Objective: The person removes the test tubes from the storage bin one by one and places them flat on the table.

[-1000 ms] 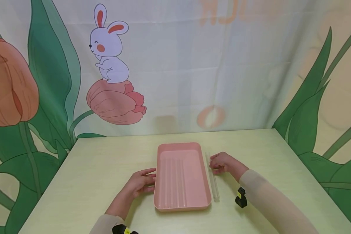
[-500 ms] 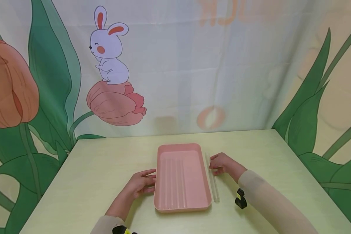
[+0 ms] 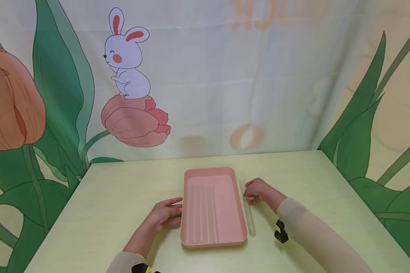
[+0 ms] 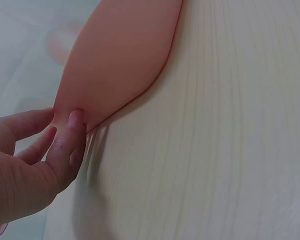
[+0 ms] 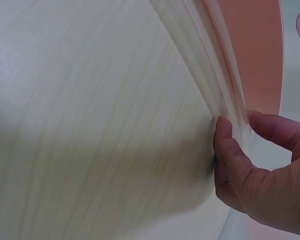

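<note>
A shallow pink tray (image 3: 230, 212) lies on the table. Several clear tubes (image 3: 201, 214) lie side by side lengthwise in its left half. Just outside the tray's right wall is another clear tube (image 3: 251, 223), roughly parallel to it. My right hand (image 3: 259, 190) pinches this tube near its far half; in the right wrist view the thumb (image 5: 223, 131) is on the near side and the index finger on the other. My left hand (image 3: 163, 215) rests at the tray's left side, with loosely extended fingertips touching the outer wall, which fills the top of the left wrist view.
The pale wood-grain table (image 3: 116, 201) runs back to a hanging cloth (image 3: 205, 94) printed with a rabbit, tulips and leaves. Black camera mounts (image 3: 281, 231) sit at both wrists.
The right hand and the loose tube have shifted very slightly left, toward the tray. The left hand and tray have stayed in place.
</note>
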A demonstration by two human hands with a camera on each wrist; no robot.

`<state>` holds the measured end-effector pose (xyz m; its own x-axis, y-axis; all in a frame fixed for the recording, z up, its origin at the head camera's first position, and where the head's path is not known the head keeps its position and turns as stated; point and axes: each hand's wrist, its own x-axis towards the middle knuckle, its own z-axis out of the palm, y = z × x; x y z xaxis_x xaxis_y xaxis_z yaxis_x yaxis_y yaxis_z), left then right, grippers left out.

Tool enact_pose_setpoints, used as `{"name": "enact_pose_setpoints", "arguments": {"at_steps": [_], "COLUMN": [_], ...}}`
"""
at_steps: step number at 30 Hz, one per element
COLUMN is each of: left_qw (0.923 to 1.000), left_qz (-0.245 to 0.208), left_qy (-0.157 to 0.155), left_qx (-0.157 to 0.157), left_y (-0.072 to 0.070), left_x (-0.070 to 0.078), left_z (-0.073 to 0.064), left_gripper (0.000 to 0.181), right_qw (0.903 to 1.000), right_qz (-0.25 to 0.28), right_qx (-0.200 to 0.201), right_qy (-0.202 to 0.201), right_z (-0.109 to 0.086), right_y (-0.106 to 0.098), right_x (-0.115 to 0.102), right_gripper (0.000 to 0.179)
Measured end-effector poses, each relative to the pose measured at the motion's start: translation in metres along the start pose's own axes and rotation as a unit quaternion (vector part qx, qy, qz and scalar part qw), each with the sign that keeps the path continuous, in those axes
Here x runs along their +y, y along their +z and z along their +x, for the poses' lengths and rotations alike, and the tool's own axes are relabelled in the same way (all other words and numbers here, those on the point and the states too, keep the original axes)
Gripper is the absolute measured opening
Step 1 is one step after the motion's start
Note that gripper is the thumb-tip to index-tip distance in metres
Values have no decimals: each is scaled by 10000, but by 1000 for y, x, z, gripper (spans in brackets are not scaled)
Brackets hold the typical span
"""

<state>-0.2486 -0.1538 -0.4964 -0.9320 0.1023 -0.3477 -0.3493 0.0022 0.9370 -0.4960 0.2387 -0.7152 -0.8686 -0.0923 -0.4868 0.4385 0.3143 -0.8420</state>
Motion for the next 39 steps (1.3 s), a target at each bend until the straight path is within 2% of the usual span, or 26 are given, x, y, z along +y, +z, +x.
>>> {"name": "enact_pose_setpoints", "arguments": {"at_steps": [1, 2, 3, 4, 5, 6, 12, 15, 18, 22, 25, 29, 31, 35, 38, 39], "left_qw": [10000, 10000, 10000, 10000, 10000, 10000, 10000, 10000, 10000, 10000, 10000, 10000, 10000, 10000, 10000, 10000], "left_qz": [-8, -9, -4, -3, 1, 6, -19, -46, -68, -75, -48, -35, -44, -36, -20, -16], "left_qy": [6, 13, 22, 26, 18, 10, -10, -10, -21, -24, 0, 36, 26, 9, 16, 15], "left_qx": [-6, -8, -15, -23, -7, 11, 32, 19, 1, 15, 16, 9, 19, 31, 28, 27], "left_y": [0, 0, 0, -1, 0, 0, 0, 0, -1, 0, 0, 1, 1, 0, -1, -1], "left_x": [0, 0, 0, 0, 0, 1, 1, 0, 0, 1, 2, 2, 2, 1, 0, 0], "left_z": [0, 0, 0, 0, 0, 0, 0, 0, 0, 0, 0, 0, 0, 1, 1, 1], "left_gripper": [49, 49, 49, 49, 49, 49, 49, 48, 49, 49, 49, 49, 49, 49, 49, 49], "right_qw": [9999, 9999, 9998, 9995, 9995, 9996, 9990, 9979, 9984, 9989, 9986, 9981, 9985, 9993, 9994, 9991], "right_qz": [-53, -98, -152, -263, -301, -275, -437, -629, -550, -436, -512, -591, -525, -328, -340, -407], "right_qx": [97, 118, 131, 153, 138, 89, 64, 167, 121, 22, 16, 16, 11, -21, 35, 54], "right_qy": [39, 35, 27, 28, -2, -52, -71, -12, -103, -186, -153, -148, -158, -158, -78, -50], "right_z": [9, 9, -3, -24, -57, -99, -153, -169, -154, -124, -127, -146, -145, -125, -127, -135], "right_y": [0, 1, 3, 8, 13, 20, 27, 30, 27, 18, 18, 24, 23, 18, 19, 21], "right_x": [4, 4, -3, -15, -33, -56, -85, -94, -85, -67, -70, -82, -81, -68, -70, -76], "right_gripper": [74, 74, 73, 69, 65, 60, 54, 56, 52, 53, 57, 56, 54, 53, 53, 54]}}
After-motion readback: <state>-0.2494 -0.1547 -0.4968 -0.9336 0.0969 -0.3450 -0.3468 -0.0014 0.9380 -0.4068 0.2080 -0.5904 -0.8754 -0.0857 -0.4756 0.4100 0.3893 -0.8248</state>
